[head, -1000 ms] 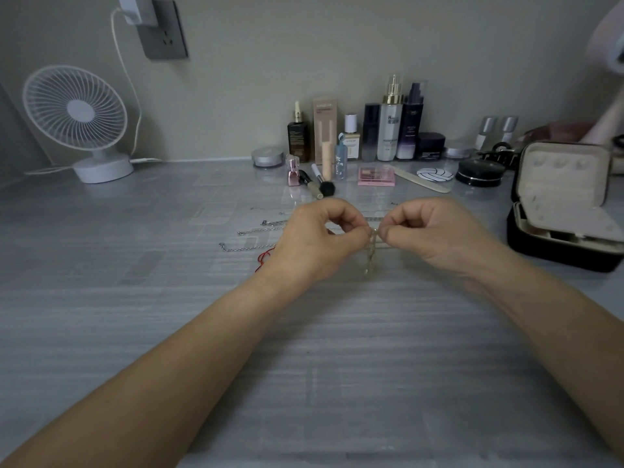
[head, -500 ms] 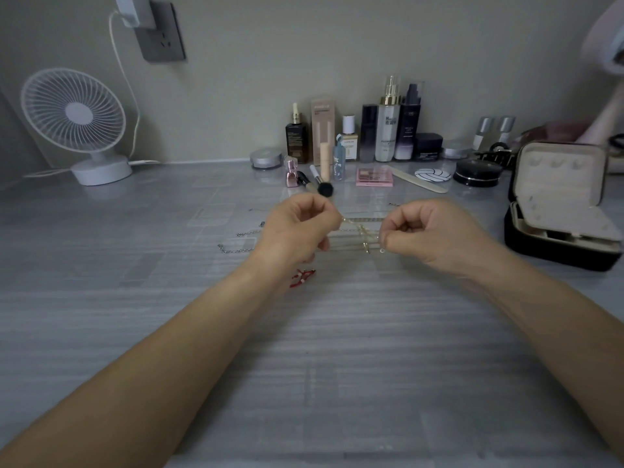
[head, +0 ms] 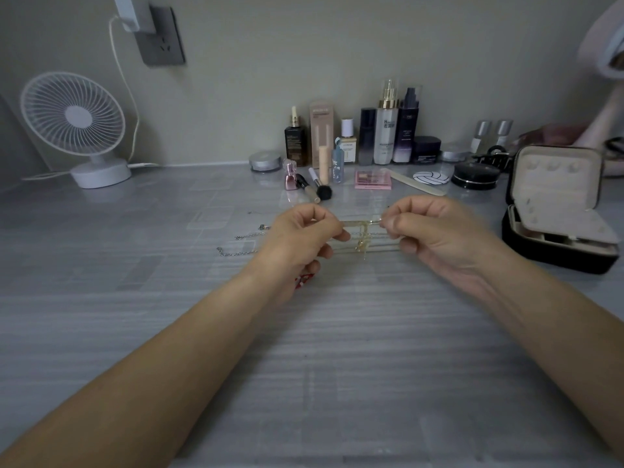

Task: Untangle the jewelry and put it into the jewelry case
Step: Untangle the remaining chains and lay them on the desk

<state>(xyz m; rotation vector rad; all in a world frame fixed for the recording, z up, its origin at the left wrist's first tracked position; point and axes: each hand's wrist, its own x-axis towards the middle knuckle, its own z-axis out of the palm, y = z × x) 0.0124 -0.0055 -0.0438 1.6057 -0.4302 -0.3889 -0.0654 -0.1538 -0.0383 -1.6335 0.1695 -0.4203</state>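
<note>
A thin gold chain [head: 363,235] with small pendants is stretched in a few strands between my hands, above the table's middle. My left hand [head: 300,238] pinches its left end, and my right hand [head: 435,231] pinches its right end. Two silver chains [head: 241,244] lie on the table left of my left hand. A bit of red cord [head: 304,279] shows under my left wrist. The black jewelry case [head: 557,211] stands open at the right, its beige inside showing.
Cosmetic bottles [head: 386,130], a pink palette [head: 373,180], brushes [head: 319,189] and a nail file [head: 418,187] line the back of the grey table. A white desk fan [head: 77,130] stands at the back left, a black compact [head: 476,176] near the case.
My hands have drawn apart, and the gold chain that hung bunched between them is now pulled into long strands. The red cord has come into view under my left wrist.
</note>
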